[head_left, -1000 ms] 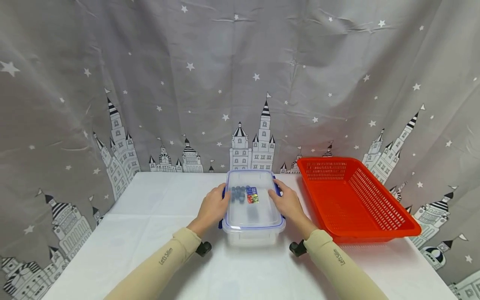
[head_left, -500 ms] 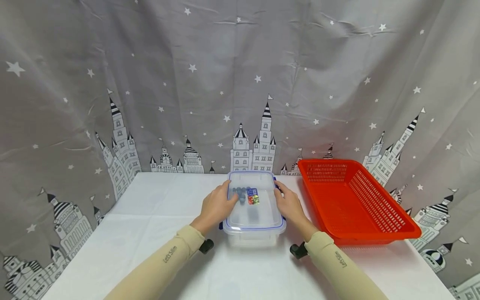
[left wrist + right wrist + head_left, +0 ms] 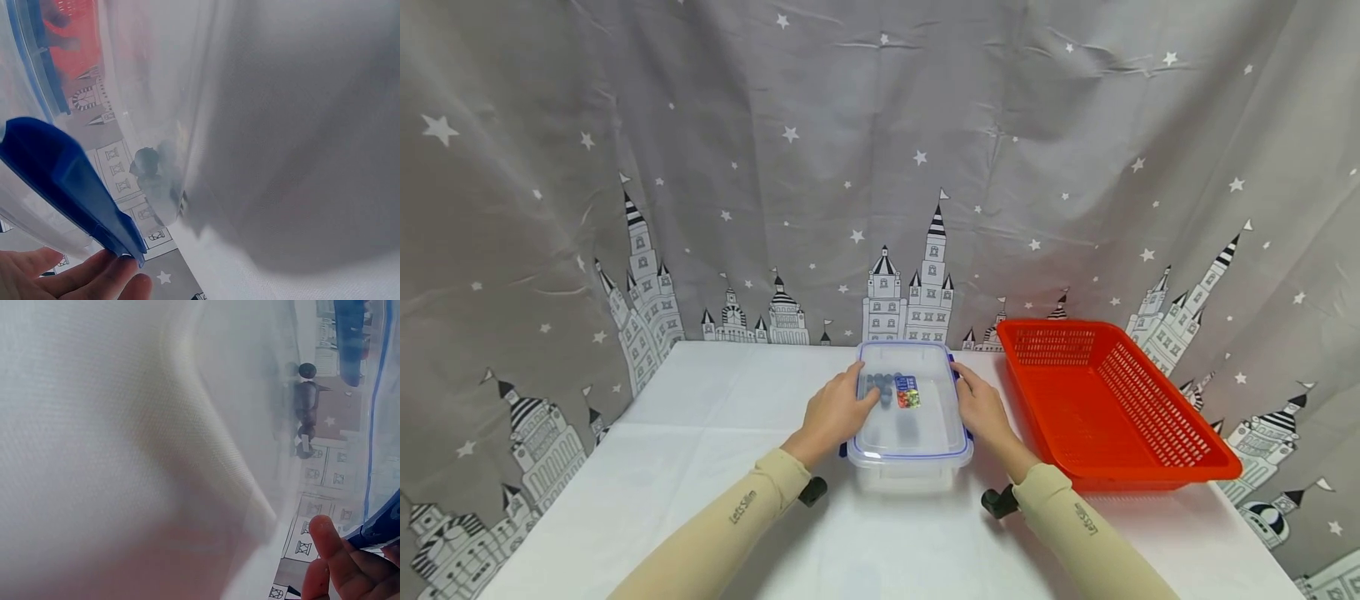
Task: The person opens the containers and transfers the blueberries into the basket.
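Note:
A clear plastic food container (image 3: 917, 437) with a blue-lined lid stands between both hands. Dark bluish round things, like a bunch of grapes (image 3: 884, 398), show blurrily inside. My left hand (image 3: 831, 417) grips the container's left side, its thumb over the lid. The left wrist view has its fingertips at the end of a blue latch (image 3: 62, 178), which is swung outward. At the opposite side, my right hand (image 3: 985, 412) holds the edge with thumb and fingers. Bent fingers touch another blue latch (image 3: 384, 524) in the right wrist view; part of that latch is out of frame.
To the right, a red plastic basket (image 3: 1082, 404) sits on the white-covered table (image 3: 715, 400), close to my right forearm. A grey curtain (image 3: 760, 175) with castles and stars hangs behind the table.
My left thumb has moved right, farther over the lid. The right thumb has drawn back from the lid toward its right edge. The container has stayed nearly in place.

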The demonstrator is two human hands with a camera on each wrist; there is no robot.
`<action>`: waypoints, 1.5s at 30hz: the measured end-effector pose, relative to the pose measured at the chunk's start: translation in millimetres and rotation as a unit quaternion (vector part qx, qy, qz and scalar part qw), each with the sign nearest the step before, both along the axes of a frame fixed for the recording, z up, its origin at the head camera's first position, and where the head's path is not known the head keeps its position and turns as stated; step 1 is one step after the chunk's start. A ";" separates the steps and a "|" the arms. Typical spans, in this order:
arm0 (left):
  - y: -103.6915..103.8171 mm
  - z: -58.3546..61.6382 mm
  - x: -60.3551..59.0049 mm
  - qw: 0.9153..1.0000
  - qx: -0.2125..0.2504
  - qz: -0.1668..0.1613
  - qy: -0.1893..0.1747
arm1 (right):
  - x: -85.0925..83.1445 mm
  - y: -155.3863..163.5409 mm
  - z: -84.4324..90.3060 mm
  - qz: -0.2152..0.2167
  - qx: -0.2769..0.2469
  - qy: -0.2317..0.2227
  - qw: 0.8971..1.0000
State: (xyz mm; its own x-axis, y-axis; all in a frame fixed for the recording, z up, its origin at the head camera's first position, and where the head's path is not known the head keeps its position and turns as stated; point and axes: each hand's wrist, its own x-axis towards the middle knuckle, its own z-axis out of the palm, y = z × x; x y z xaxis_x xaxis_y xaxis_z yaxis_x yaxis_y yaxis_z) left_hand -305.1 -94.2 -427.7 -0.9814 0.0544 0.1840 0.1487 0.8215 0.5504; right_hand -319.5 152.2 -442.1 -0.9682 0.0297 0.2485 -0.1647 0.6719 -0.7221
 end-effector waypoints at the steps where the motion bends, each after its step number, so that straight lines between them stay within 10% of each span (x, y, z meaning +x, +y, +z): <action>1: -0.3 0.2 0.0 1.000 -0.001 0.000 -0.001 | -0.1 -0.3 -0.1 0.001 0.000 0.000 1.000; 16: -2.7 0.2 -1.5 1.000 0.007 0.003 -0.001 | -1.7 -1.1 1.4 0.015 -0.027 0.000 1.000; 26: 0.6 0.4 1.7 1.000 0.005 -0.007 -0.013 | 1.6 22.9 -33.7 0.014 -0.067 -0.035 0.997; 32: -1.8 -0.9 -0.7 1.000 0.003 0.004 0.000 | 3.0 12.3 -11.3 0.006 -0.109 -0.076 0.991; 45: -4.6 -4.9 -4.6 1.000 -0.005 0.010 -0.023 | 7.2 -7.2 12.8 0.006 0.001 -0.127 0.992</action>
State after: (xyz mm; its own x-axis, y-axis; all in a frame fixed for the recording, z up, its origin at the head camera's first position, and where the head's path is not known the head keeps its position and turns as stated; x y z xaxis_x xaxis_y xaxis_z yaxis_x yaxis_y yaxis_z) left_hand -309.7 -98.9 -432.5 -0.9897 0.0353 0.1384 0.1063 0.8294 0.5484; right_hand -312.3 145.0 -429.2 -0.9998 0.0182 -0.0029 0.0144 0.6719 -0.7405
